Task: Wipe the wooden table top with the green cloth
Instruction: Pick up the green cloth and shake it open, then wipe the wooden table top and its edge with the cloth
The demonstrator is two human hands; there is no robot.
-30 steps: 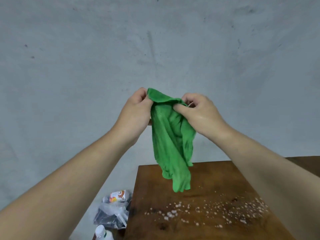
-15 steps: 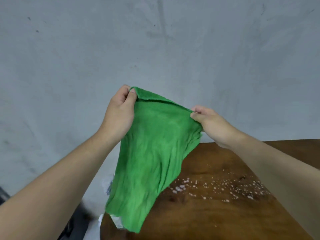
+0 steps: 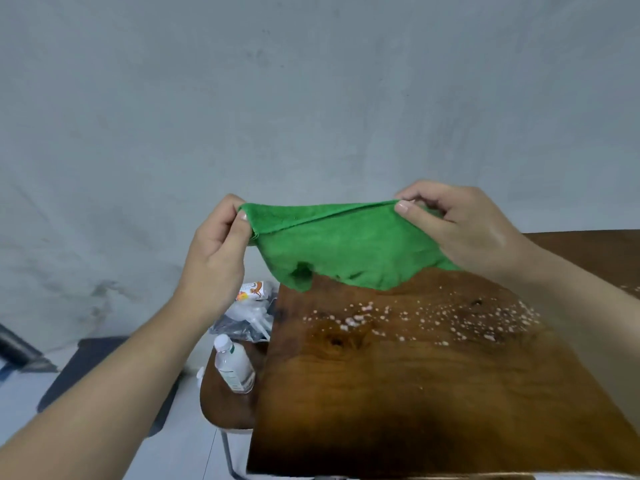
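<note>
Overhead, left hand [image 3: 216, 252] and right hand [image 3: 464, 226] each pinch the green cloth [image 3: 346, 247], seemingly clear of the speckled wooden table top [image 3: 415, 375].

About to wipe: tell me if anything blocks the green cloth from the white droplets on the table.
Nothing visible does. The green cloth, held by the left hand and right hand, hangs above the bare wooden table, just beyond the droplets.

The green cloth [image 3: 346, 247] hides the far edge of the wooden table top [image 3: 398, 375], and the right hand [image 3: 474, 233] covers the cloth's right corner — its fingers there cannot be seen. The table's near edge and right side are cut off by the frame. The small bottle [image 3: 234, 365] carries a label too small to read — likewise the packet [image 3: 252, 292], half behind the left hand [image 3: 218, 251].
</note>
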